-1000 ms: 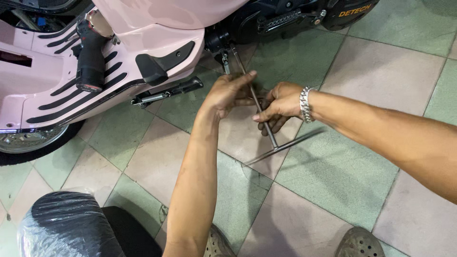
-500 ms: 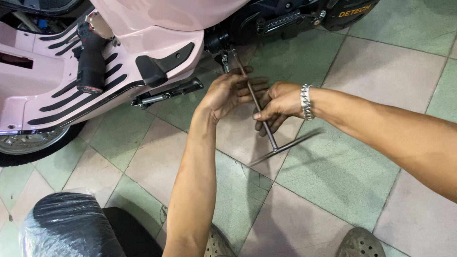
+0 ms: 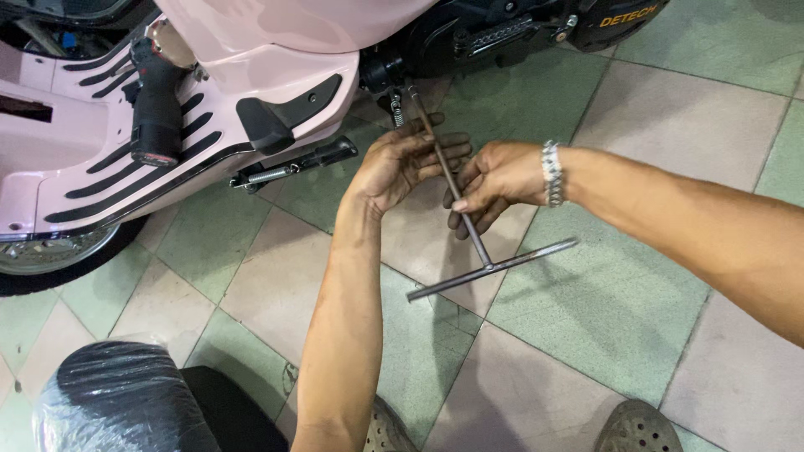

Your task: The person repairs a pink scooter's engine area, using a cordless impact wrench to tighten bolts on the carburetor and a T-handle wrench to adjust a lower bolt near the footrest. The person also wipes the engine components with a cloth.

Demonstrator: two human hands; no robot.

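Note:
A long metal T-handle wrench (image 3: 490,268) runs from its crossbar near the floor up to a fitting (image 3: 400,85) under a pink scooter (image 3: 251,75). My left hand (image 3: 406,159) cups the upper shaft with fingers loosely spread around it. Lower down the shaft, my right hand (image 3: 494,180), with a silver bracelet at the wrist, pinches it between fingers and thumb. The wrench tip sits against the dark engine area by the fitting.
The scooter's black side stand (image 3: 293,167) and a black footpeg (image 3: 155,109) jut out at left, above a wheel (image 3: 50,259). A black wrapped stool seat (image 3: 126,402) is at bottom left. Two sandalled feet (image 3: 636,431) rest on green and beige floor tiles.
Both hands have shifted slightly along the shaft and the crossbar has turned a little; the wrench stays on the fitting.

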